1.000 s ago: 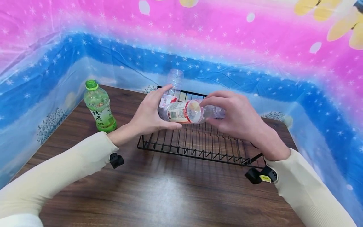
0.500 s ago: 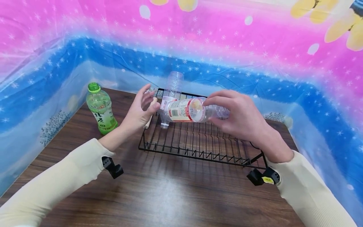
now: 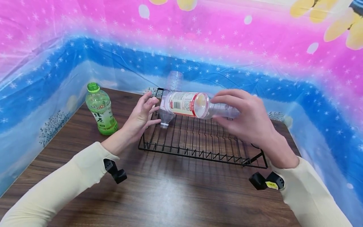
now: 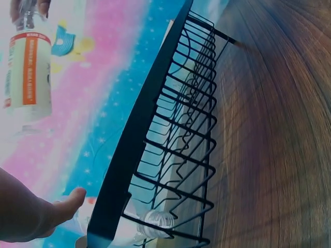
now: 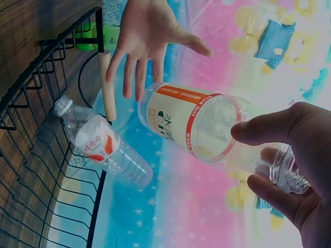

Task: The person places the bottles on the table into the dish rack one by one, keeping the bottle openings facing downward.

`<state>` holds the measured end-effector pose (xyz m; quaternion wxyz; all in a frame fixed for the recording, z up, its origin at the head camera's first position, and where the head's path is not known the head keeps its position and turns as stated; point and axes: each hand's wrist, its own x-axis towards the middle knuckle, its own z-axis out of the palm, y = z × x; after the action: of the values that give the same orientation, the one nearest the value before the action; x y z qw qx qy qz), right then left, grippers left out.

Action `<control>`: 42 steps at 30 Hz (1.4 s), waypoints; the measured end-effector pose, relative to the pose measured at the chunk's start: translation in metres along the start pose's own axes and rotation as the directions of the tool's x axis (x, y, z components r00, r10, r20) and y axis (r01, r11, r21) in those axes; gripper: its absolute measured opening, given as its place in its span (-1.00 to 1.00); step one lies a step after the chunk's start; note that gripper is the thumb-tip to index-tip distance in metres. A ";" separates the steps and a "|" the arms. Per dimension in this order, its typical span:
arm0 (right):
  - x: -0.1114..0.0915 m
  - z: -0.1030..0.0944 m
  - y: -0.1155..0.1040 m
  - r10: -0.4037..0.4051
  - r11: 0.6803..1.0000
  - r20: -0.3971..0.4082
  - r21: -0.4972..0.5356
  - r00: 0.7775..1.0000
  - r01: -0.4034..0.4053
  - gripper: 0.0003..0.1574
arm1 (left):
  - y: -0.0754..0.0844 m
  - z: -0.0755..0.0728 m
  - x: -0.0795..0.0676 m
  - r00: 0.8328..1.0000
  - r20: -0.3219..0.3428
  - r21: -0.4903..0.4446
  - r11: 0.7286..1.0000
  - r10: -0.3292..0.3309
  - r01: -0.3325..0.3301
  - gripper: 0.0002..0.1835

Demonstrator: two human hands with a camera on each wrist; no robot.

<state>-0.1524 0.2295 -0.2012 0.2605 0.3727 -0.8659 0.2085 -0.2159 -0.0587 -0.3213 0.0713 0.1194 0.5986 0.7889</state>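
Note:
Above the black wire dish rack [image 3: 198, 154], my right hand [image 3: 248, 118] grips a clear plastic bottle [image 3: 182, 104] near its neck. This bottle lies nearly level, its cream and red-orange label pointing left. Just off its base, my left hand [image 3: 139, 115] holds nothing, and its fingers are spread in the right wrist view. A second clear bottle [image 5: 98, 142] with a white and red label leans in the rack's left end, neck down among the wires. In the head view the held bottle partly covers it.
A green-capped tea bottle [image 3: 100, 110] stands upright on the dark wooden table [image 3: 170, 195], left of the rack. A pale wooden rod [image 5: 107, 85] lines the rack's left end. A pink and blue patterned cloth [image 3: 198, 47] encloses the back and sides.
My left hand has let go of the bottles and drawn back to the left, its fingers spreading. The right hand, still holding its bottle, has shifted slightly right.

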 end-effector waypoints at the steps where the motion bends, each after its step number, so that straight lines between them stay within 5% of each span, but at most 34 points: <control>1: -0.001 0.000 0.001 -0.005 1.000 -0.025 0.001 1.000 0.005 -0.52 | 0.000 0.001 0.000 1.000 0.002 -0.001 1.000 0.001 -0.001 0.04; 10: -0.019 0.002 0.003 0.071 0.997 -0.218 0.046 0.973 -0.062 -0.49 | -0.002 0.011 0.001 1.000 0.028 0.006 1.000 -0.005 0.005 0.29; 25: -0.047 0.022 0.009 0.273 0.947 -0.431 0.279 0.860 -0.161 -0.45 | 0.006 0.043 0.008 0.998 0.061 -0.104 0.995 0.012 -0.006 0.38; 29: -0.053 0.030 0.007 0.371 0.902 -0.443 0.379 0.816 -0.204 -0.42 | 0.009 0.056 0.011 0.997 0.078 -0.131 0.991 0.029 -0.018 0.44; 36: -0.065 0.044 0.004 0.518 0.762 -0.398 0.616 0.757 -0.198 -0.43 | 0.008 0.067 0.012 0.994 0.101 -0.165 0.986 0.049 -0.032 0.45; 42: -0.073 0.052 0.000 0.668 0.650 -0.309 0.685 0.677 -0.329 -0.48 | 0.007 0.076 0.014 0.993 0.097 -0.179 0.983 0.062 -0.044 0.51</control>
<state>-0.1254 0.2396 -0.2860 0.2944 0.0927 -0.7198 0.6218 -0.2080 0.0130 -0.2940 0.0913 0.1689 0.5184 0.8333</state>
